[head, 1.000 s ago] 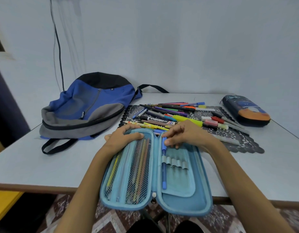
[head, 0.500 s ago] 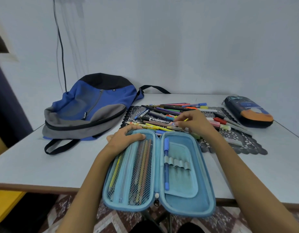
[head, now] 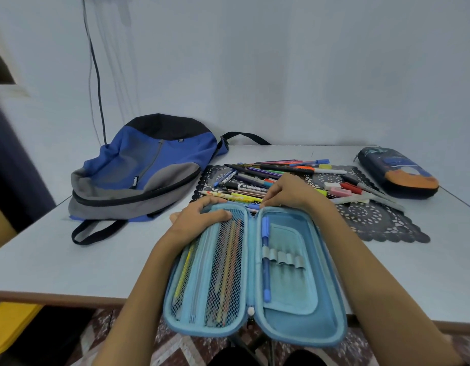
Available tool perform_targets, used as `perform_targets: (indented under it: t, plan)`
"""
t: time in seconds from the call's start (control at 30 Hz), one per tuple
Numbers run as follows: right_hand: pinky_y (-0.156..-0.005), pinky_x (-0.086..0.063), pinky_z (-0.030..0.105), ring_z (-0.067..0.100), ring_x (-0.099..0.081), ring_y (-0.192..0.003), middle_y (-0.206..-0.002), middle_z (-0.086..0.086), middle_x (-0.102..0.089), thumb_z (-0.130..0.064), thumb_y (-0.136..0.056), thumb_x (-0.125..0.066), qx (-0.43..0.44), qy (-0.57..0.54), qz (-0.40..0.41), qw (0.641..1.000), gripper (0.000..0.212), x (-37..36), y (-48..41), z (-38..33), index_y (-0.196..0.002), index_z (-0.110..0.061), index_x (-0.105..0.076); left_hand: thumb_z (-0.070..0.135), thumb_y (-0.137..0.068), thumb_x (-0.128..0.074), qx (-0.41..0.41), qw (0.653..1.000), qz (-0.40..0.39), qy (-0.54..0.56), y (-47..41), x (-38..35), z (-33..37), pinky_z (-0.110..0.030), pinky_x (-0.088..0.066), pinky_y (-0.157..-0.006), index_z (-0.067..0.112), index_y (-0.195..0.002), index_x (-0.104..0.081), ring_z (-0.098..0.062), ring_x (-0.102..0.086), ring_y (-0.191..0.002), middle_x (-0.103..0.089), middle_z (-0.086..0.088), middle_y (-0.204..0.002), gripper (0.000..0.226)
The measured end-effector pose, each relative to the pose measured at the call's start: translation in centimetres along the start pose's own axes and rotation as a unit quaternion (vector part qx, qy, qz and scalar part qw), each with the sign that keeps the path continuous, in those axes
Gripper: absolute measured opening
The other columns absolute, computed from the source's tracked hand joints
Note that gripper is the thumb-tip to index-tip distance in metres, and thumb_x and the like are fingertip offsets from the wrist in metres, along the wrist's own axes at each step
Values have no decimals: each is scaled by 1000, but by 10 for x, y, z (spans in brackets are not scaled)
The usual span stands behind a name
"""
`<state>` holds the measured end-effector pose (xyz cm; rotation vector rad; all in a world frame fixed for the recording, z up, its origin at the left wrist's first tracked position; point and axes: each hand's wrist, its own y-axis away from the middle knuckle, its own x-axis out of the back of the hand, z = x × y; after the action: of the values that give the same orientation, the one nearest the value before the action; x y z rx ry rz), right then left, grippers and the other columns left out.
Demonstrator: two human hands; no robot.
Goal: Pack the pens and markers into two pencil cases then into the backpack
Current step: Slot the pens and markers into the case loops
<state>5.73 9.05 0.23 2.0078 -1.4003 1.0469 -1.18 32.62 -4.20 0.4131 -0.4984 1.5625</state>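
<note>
Head view: the pens and markers lie heaped on the bench at 12 o'clock from the open blue pencil case. Their long axes run mostly 9 to 3, while the elastic loops hold a blue pen along 12 to 6. The next pen likely needs a quarter turn. The right hand is on the heap, fingers curled down; whether they pinch one I cannot tell. The left hand grips the case's far rim.

Room to pass lies over the table left of the pencil case; backpack and pen pile crowd beyond.
</note>
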Motion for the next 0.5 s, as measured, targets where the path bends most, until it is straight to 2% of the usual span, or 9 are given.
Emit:
perform_targets:
  t: [0.13, 0.27, 0.4, 0.5]
  plan:
    - [-77, -54, 35, 10, -65, -78, -73, -6, -74, -18, -78, -78, 36, -45, 28, 998, 6, -2, 5, 9, -75, -22, -79, 75, -53, -64, -5, 1000, -9, 5, -1, 1, -2, -44, -31, -109, 53, -101, -65, -17, -57, -113, -71, 17, -102, 52]
    - [-74, -55, 30, 7, -64, -73, -71, -7, -72, -17, -78, -79, 62, -23, 42, 997, 3, -3, 5, 10, -75, -19, -78, 70, -58, -65, -8, 1000, 9, 0, 2, 0, 2, -35, -28, -94, 52, -98, -66, -18, -52, -116, -69, 16, -105, 44]
    - [-67, -49, 22, 2, -60, -66, -72, -7, -69, -16, -81, -76, 78, -58, 46, 994, 4, -2, 9, 11, -80, -13, -73, 76, -52, -66, -36, 999, 16, 23, 3, 2, 1, -48, -33, -110, 55, -99, -66, -12, -58, -114, -69, 22, -107, 51]
    - [-57, -48, 20, 5, -60, -65, -77, 0, -69, -12, -85, -72, 85, -171, 70, 979, 9, 3, 14, 11, -90, -5, -69, 72, -54, -68, -65, 997, 35, 35, 5, 2, 1, -50, -31, -112, 54, -100, -68, -7, -58, -115, -69, 27, -107, 49]
